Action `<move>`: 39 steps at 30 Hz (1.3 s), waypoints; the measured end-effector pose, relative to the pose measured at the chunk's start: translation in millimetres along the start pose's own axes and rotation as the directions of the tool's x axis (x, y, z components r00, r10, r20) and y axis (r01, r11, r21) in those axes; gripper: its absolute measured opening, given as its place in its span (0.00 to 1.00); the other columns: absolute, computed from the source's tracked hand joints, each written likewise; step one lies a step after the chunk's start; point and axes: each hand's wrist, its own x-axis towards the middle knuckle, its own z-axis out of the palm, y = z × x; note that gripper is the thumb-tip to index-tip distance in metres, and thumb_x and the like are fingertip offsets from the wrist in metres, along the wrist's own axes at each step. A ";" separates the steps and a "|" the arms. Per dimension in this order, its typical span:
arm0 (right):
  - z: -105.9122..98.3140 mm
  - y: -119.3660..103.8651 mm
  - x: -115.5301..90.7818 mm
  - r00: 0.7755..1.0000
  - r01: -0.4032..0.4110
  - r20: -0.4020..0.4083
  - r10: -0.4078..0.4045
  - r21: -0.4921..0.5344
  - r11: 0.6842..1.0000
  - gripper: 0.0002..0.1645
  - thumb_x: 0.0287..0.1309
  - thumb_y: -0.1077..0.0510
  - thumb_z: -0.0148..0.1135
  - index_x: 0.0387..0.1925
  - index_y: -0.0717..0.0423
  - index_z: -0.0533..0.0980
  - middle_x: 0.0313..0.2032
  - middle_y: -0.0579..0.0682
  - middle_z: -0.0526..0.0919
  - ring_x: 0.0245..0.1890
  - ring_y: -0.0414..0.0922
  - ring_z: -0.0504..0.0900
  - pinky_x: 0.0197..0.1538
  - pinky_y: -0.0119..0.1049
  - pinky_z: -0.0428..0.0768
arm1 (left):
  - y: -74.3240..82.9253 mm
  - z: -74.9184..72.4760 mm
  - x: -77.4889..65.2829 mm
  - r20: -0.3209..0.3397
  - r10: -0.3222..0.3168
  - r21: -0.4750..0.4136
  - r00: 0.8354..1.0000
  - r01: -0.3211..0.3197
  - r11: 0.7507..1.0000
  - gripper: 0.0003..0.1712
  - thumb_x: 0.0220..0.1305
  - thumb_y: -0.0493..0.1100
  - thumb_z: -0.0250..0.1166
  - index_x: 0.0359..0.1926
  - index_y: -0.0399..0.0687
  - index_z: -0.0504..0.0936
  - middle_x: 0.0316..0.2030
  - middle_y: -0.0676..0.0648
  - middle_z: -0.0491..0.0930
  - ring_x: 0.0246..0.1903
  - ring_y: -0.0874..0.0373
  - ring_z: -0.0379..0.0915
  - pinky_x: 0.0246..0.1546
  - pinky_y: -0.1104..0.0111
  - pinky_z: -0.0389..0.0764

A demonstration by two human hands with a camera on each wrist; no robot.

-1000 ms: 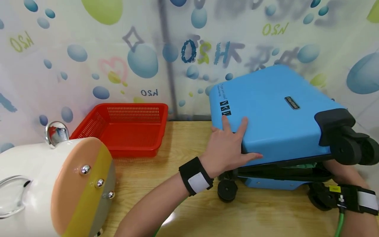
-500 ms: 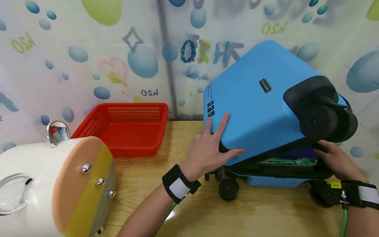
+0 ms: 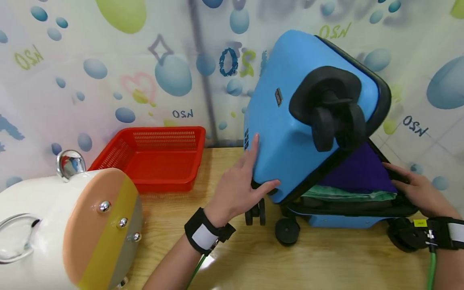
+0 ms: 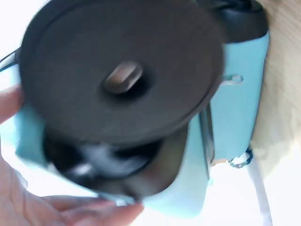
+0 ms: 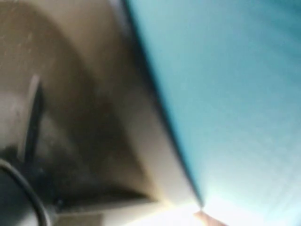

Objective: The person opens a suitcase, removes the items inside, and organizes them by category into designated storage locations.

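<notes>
From the head, a blue suitcase (image 3: 348, 222) sits on the right of the wood-grained table (image 3: 308, 266), its smooth, hard, round-cornered lid (image 3: 273, 137) tilted up on the left side and edged in black. A bulky black caster (image 3: 331, 108) juts from the lid's corner; in the lower half lie smooth purple cloth (image 3: 362, 171) and, along its near edge, wrinkled mint-green cloth (image 3: 344, 193). Left of it stand a red plastic basket (image 3: 163, 186) with slotted walls and a glossy white rounded container (image 3: 40, 213) with a flat, colour-banded, metal-studded end. The left hand (image 3: 232, 187) has its fingers straight and spread against the lid's lower corner, thumb stretched out, not clenched. The right hand (image 3: 420, 191) reaches over the lower half's right rim beside the purple cloth; whether it grasps the rim, I cannot tell. The left wrist view shows a matte black wheel disc (image 4: 174, 52), round a metal axle end, with fingertips at the shell beneath it. The right wrist view is blurred: a teal surface (image 5: 225, 94) beside a dull brownish one (image 5: 80, 117).
</notes>
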 end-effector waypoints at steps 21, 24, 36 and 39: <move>-10.5 15.0 6.7 1.000 0.015 0.004 -0.015 -0.113 0.993 0.31 0.79 0.58 0.33 0.77 0.60 0.44 0.71 0.80 0.48 0.70 0.78 0.43 0.60 0.77 0.53 | -37.5 -82.5 8.2 -0.234 0.214 -0.492 0.948 -0.305 0.815 0.86 0.35 0.31 0.83 0.78 0.66 0.26 0.71 0.53 0.64 0.68 0.57 0.64 0.59 0.56 0.79; -10.2 16.1 7.5 1.000 0.016 -0.007 -0.017 -0.103 0.995 0.32 0.79 0.58 0.33 0.77 0.60 0.44 0.71 0.79 0.49 0.72 0.75 0.42 0.61 0.75 0.54 | -41.7 -88.4 5.3 -0.253 0.226 -0.476 0.941 -0.325 0.817 0.84 0.34 0.33 0.83 0.78 0.61 0.29 0.74 0.54 0.57 0.73 0.57 0.54 0.69 0.53 0.68; -22.9 31.8 4.2 0.999 -0.002 -0.038 -0.003 -0.122 0.993 0.31 0.77 0.65 0.34 0.75 0.68 0.43 0.68 0.84 0.48 0.72 0.76 0.38 0.64 0.77 0.47 | -58.2 -69.1 -22.5 -0.435 0.236 -0.309 0.869 -0.390 0.868 0.75 0.38 0.61 0.79 0.76 0.39 0.40 0.79 0.47 0.44 0.76 0.49 0.49 0.74 0.49 0.59; -26.5 35.6 2.2 0.999 -0.044 -0.012 0.042 -0.132 0.990 0.32 0.77 0.65 0.34 0.75 0.68 0.41 0.68 0.85 0.47 0.69 0.80 0.42 0.58 0.77 0.56 | -70.4 -70.0 -31.1 -0.417 0.255 -0.276 0.872 -0.389 0.879 0.74 0.35 0.52 0.83 0.75 0.36 0.44 0.76 0.43 0.50 0.73 0.47 0.55 0.69 0.47 0.67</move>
